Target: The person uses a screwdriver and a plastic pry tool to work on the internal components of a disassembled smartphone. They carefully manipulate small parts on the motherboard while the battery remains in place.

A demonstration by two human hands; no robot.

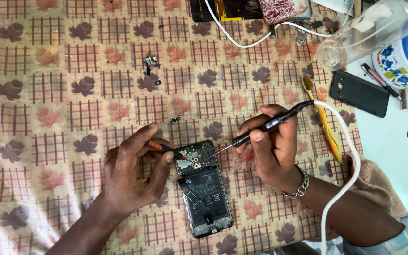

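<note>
Head view. A phone (204,189) lies face down on the bench (48,118), which is covered by a checked cloth with leaf prints. Its back is already off, so the battery and the board at its upper end are bare. The phone is the landmark here.

The left hand (131,174) rests on the cloth just left of the phone's upper end. Its grip is pressed together on a small orange-handled tool (159,147), whose tip touches the left side of the board. The right hand (272,151) sits to the phone's upper right, its grip pinching a black iron (260,127) like a pen. The thin metal tip of the iron reaches down-left to the board's right side. A white cord (350,160) runs from the iron's rear and loops down past the right wrist.

As to progress, I judge the opening-up done and the board work under way: the board and battery remain in the frame, and nothing is refitted.

Above the phone, a few small loose parts (151,61) lie on the cloth. Well to its upper right lie a black back cover (360,93), a toothbrush (324,120) and a clear bottle (369,30). Whether the loose parts came from this phone I cannot tell.
</note>
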